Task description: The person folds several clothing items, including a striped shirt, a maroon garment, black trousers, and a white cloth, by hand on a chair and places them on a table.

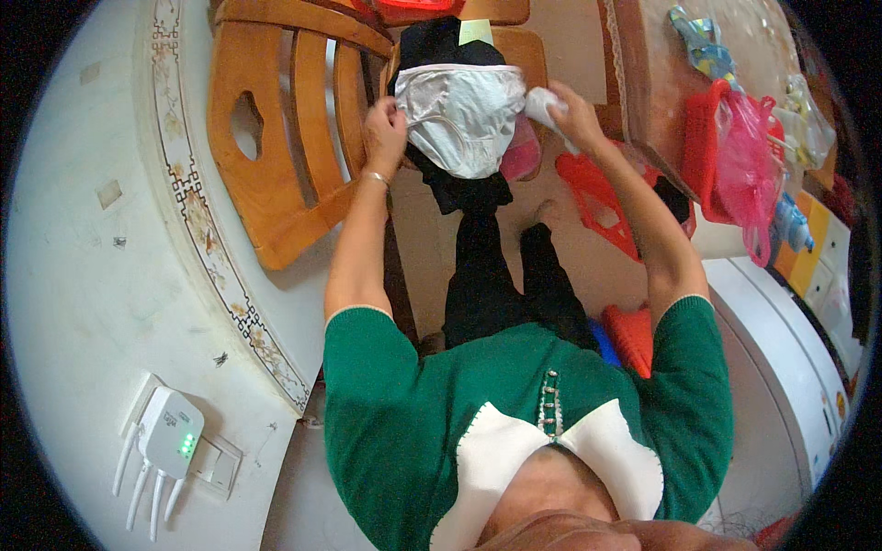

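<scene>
A pair of white underpants (pixel 458 117) lies spread out over black cloth (pixel 431 45), its waistband towards the top of the view. My left hand (pixel 387 138) is at the left edge of the underpants, fingers bent near the leg opening; whether it grips the fabric is unclear. To the right of the underpants, my right hand (pixel 575 117) holds a small white piece, perhaps cloth or paper (pixel 546 107), between thumb and fingers. A pale yellow-green paper (pixel 476 32) lies on the black cloth. Something pink (pixel 521 150) shows beneath the underpants at the right.
A wooden chair (pixel 275 117) stands at the left against the wall. On the table (pixel 661 82) at the right are a red plastic basket (pixel 699 138) and a pink plastic bag (pixel 744 151). A red plastic item (pixel 599 206) is below my right forearm. A white router (pixel 170 430) is mounted lower left.
</scene>
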A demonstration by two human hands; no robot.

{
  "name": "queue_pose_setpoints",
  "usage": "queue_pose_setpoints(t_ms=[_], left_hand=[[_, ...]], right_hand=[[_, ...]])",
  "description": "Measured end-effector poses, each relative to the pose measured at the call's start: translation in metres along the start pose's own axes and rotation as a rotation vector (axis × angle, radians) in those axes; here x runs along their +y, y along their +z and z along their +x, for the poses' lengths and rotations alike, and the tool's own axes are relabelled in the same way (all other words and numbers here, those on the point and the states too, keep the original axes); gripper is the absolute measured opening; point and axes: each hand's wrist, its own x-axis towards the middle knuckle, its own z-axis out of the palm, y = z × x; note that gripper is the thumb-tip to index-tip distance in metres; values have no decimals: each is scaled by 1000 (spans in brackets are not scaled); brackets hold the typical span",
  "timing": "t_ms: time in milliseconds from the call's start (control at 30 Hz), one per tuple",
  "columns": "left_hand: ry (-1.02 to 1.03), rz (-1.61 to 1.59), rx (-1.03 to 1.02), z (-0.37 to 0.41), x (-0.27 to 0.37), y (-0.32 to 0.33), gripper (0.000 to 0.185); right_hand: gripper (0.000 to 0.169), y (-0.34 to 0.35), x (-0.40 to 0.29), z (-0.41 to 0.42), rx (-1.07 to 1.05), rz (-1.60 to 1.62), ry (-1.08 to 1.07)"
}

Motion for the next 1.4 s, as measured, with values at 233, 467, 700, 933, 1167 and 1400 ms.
queue_pose_setpoints(t_ms=[233,467,700,933,1167,1400], left_hand=[[467,312,-441,-137,49,36,45],[568,512,-465,-125,50,80,47],[633,281,-477,-96,43,81,27],[601,147,-498,-78,76,57,28],[591,118,-564,-74,81,48,29],[562,104,-606,-73,82,44,27]], right_hand=[[34,65,73,-112,-591,307,293],[32,114,62,-168,-537,64,194],[37,141,72,-166,-467,792,643],[32,163,64,-72,-274,1488,1041],[34,170,47,-24,-236,1766,960],[18,151,51,-3,-393,2033,664]])
